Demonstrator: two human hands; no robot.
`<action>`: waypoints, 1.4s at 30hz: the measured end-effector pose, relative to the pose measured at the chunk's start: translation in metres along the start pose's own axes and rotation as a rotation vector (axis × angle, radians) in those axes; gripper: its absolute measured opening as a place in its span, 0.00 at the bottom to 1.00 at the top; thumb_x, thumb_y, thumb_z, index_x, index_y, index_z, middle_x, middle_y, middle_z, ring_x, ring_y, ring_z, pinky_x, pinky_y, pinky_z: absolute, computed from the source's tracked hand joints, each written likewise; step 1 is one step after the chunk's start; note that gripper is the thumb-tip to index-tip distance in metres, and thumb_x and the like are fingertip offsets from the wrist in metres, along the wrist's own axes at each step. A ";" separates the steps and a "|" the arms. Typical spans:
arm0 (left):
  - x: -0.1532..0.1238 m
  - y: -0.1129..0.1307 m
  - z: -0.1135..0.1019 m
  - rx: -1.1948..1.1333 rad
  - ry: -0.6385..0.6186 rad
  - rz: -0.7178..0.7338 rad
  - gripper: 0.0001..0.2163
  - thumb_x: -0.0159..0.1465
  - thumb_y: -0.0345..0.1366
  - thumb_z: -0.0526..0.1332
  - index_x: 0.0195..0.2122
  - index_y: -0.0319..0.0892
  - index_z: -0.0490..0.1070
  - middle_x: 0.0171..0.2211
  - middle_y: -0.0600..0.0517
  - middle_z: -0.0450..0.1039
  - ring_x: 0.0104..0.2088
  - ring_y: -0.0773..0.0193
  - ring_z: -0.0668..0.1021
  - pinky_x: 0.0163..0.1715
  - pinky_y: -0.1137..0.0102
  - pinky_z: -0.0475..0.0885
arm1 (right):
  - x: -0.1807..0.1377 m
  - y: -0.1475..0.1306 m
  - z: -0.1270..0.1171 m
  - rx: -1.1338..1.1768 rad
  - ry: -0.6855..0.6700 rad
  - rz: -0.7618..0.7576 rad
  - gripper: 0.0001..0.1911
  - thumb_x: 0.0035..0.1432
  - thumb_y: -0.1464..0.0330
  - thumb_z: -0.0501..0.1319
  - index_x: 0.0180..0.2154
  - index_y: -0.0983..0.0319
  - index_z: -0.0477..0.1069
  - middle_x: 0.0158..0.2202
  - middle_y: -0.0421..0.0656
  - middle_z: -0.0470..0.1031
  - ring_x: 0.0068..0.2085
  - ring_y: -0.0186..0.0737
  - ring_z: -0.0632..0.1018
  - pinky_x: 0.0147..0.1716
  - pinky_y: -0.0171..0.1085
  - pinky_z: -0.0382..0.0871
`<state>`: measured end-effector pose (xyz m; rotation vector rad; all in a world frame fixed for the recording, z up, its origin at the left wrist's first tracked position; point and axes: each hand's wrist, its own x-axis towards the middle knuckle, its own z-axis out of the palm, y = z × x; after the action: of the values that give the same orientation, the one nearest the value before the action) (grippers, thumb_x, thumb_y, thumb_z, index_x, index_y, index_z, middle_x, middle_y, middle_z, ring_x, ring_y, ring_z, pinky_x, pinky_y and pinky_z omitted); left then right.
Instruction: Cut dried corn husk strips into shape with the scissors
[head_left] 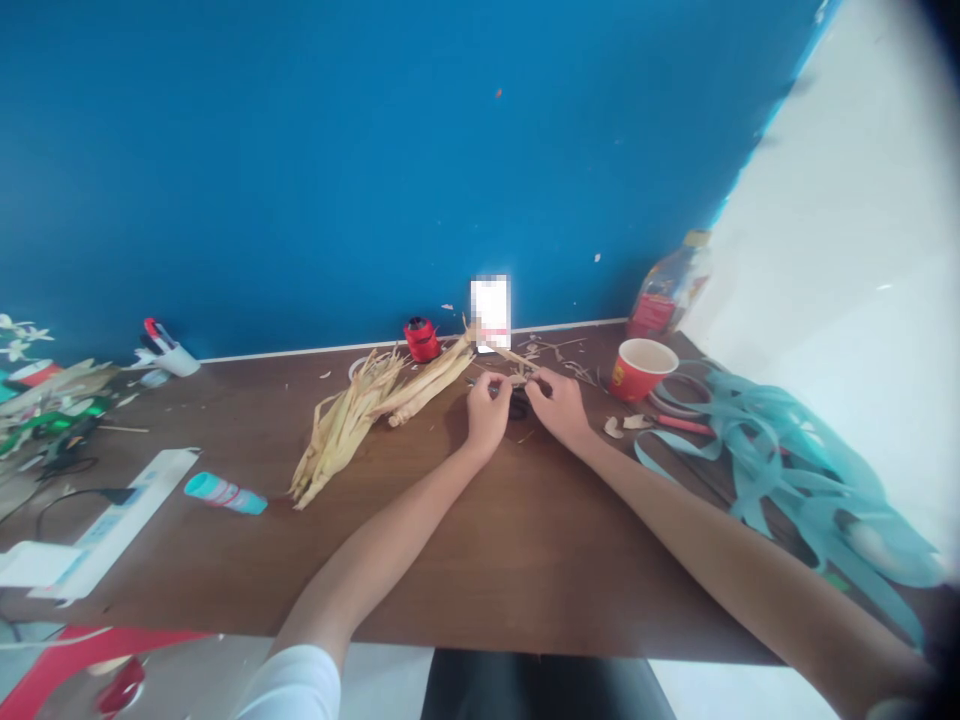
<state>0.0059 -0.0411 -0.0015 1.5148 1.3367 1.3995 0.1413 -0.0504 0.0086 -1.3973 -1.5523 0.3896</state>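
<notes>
My left hand (489, 408) is closed in a pinch above the middle of the table; what lies between its fingertips is too small to make out. Just to its right, my right hand (559, 402) pinches a thin, pale strip of dried corn husk (519, 358). A black object (518, 406), its shape partly hidden, shows between the hands. Left of them lie a bundle of dried corn husks (349, 425) and a longer rolled husk piece (435, 382). A phone-like bright screen (491, 305) leans on the blue wall behind the hands.
A red spool (421, 341) stands near the wall. To the right are a red paper cup (643, 370), a plastic bottle (667, 290) and tangled teal ribbon (795, 450). A glue stick (225, 493), a power strip (124, 520) and a pen cup (176, 358) are at left.
</notes>
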 end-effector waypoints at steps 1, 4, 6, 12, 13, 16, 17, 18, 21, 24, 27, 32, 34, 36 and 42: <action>0.000 0.000 0.000 0.003 0.019 -0.010 0.06 0.63 0.37 0.61 0.34 0.41 0.72 0.33 0.50 0.76 0.33 0.66 0.75 0.37 0.72 0.70 | 0.000 0.000 0.000 0.006 0.009 0.001 0.09 0.54 0.66 0.55 0.27 0.59 0.72 0.25 0.39 0.75 0.28 0.39 0.73 0.33 0.36 0.62; 0.000 0.000 0.000 0.012 0.024 -0.020 0.06 0.63 0.37 0.61 0.34 0.41 0.72 0.31 0.51 0.75 0.32 0.66 0.75 0.37 0.71 0.70 | 0.000 0.001 -0.001 0.019 0.016 -0.004 0.09 0.55 0.67 0.55 0.27 0.59 0.72 0.25 0.39 0.75 0.28 0.40 0.73 0.33 0.36 0.63; 0.000 0.000 0.000 0.018 0.017 -0.025 0.05 0.63 0.37 0.61 0.34 0.41 0.73 0.31 0.51 0.75 0.33 0.65 0.75 0.37 0.71 0.70 | -0.001 0.001 -0.001 0.029 0.012 -0.009 0.09 0.56 0.66 0.55 0.27 0.59 0.72 0.25 0.39 0.75 0.28 0.40 0.74 0.33 0.36 0.64; 0.000 0.002 -0.001 0.019 0.041 -0.031 0.05 0.63 0.37 0.61 0.35 0.41 0.73 0.32 0.51 0.76 0.33 0.65 0.76 0.37 0.71 0.70 | -0.003 -0.005 -0.003 0.026 -0.010 -0.033 0.13 0.60 0.61 0.56 0.28 0.60 0.73 0.24 0.40 0.76 0.27 0.39 0.74 0.31 0.36 0.64; 0.000 0.002 -0.001 0.018 0.040 -0.025 0.05 0.63 0.37 0.61 0.35 0.41 0.73 0.32 0.50 0.76 0.33 0.65 0.76 0.38 0.71 0.70 | -0.004 -0.005 -0.003 0.005 -0.002 -0.047 0.13 0.60 0.60 0.57 0.29 0.60 0.74 0.25 0.40 0.76 0.27 0.39 0.74 0.32 0.36 0.64; 0.000 0.001 -0.001 0.020 0.034 -0.011 0.05 0.63 0.37 0.60 0.35 0.41 0.73 0.34 0.50 0.76 0.33 0.66 0.76 0.38 0.71 0.70 | -0.004 -0.005 -0.002 -0.034 0.022 -0.087 0.12 0.60 0.62 0.57 0.32 0.60 0.76 0.29 0.42 0.79 0.30 0.40 0.76 0.35 0.36 0.65; 0.000 0.000 0.000 0.022 0.032 -0.010 0.06 0.63 0.37 0.60 0.35 0.41 0.73 0.34 0.50 0.76 0.33 0.66 0.76 0.38 0.71 0.70 | -0.004 -0.004 -0.001 -0.043 0.029 -0.091 0.12 0.61 0.63 0.56 0.33 0.60 0.76 0.31 0.42 0.80 0.31 0.41 0.77 0.36 0.37 0.66; 0.000 0.000 0.000 0.026 0.024 -0.008 0.06 0.63 0.37 0.60 0.35 0.41 0.73 0.34 0.50 0.76 0.33 0.66 0.75 0.38 0.71 0.70 | -0.005 -0.004 -0.001 -0.054 0.038 -0.092 0.13 0.62 0.63 0.55 0.34 0.60 0.77 0.31 0.43 0.80 0.32 0.41 0.77 0.36 0.37 0.66; 0.000 0.001 0.001 0.037 -0.016 0.008 0.06 0.63 0.36 0.59 0.37 0.41 0.74 0.35 0.50 0.77 0.34 0.65 0.76 0.38 0.71 0.70 | -0.008 -0.004 0.001 -0.154 0.072 -0.092 0.13 0.62 0.63 0.56 0.35 0.59 0.77 0.32 0.43 0.80 0.32 0.41 0.77 0.33 0.36 0.64; -0.001 0.004 0.001 0.036 -0.056 0.053 0.07 0.63 0.32 0.58 0.38 0.42 0.75 0.38 0.49 0.78 0.38 0.63 0.77 0.40 0.70 0.71 | -0.012 -0.004 0.005 -0.317 0.113 -0.119 0.11 0.60 0.64 0.57 0.34 0.59 0.77 0.32 0.44 0.80 0.32 0.41 0.77 0.30 0.35 0.59; -0.004 0.007 0.000 0.029 -0.069 0.088 0.08 0.62 0.30 0.57 0.38 0.42 0.76 0.40 0.48 0.78 0.42 0.61 0.78 0.41 0.70 0.71 | -0.015 -0.004 0.007 -0.419 0.135 -0.140 0.10 0.60 0.65 0.57 0.32 0.59 0.76 0.31 0.45 0.80 0.31 0.41 0.76 0.28 0.35 0.55; -0.005 0.009 0.000 -0.013 -0.062 0.039 0.09 0.63 0.31 0.56 0.38 0.43 0.77 0.38 0.49 0.79 0.39 0.63 0.78 0.40 0.70 0.71 | -0.014 -0.001 0.008 -0.474 0.134 -0.159 0.11 0.61 0.65 0.56 0.33 0.60 0.75 0.31 0.46 0.80 0.31 0.41 0.76 0.27 0.36 0.51; -0.004 0.007 0.000 0.000 -0.045 0.025 0.08 0.63 0.33 0.57 0.37 0.43 0.77 0.38 0.49 0.79 0.38 0.63 0.78 0.39 0.70 0.72 | -0.014 0.000 0.008 -0.469 0.124 -0.160 0.11 0.61 0.65 0.56 0.33 0.60 0.76 0.31 0.46 0.80 0.31 0.41 0.76 0.27 0.36 0.52; -0.003 0.005 0.001 0.025 -0.040 0.016 0.08 0.63 0.33 0.58 0.35 0.42 0.77 0.36 0.49 0.79 0.37 0.62 0.78 0.38 0.69 0.72 | -0.013 0.000 0.007 -0.443 0.126 -0.152 0.11 0.62 0.65 0.55 0.34 0.60 0.76 0.32 0.46 0.80 0.32 0.41 0.76 0.28 0.36 0.54; -0.002 0.003 0.002 0.092 -0.112 0.054 0.07 0.61 0.32 0.58 0.30 0.41 0.76 0.29 0.50 0.77 0.32 0.63 0.77 0.37 0.69 0.70 | -0.013 -0.004 0.006 -0.312 0.137 -0.161 0.12 0.64 0.65 0.54 0.38 0.58 0.76 0.40 0.45 0.82 0.37 0.42 0.79 0.31 0.35 0.61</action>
<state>0.0082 -0.0434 0.0002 1.6766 1.3159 1.2812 0.1328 -0.0614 0.0031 -1.4851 -1.6469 -0.0487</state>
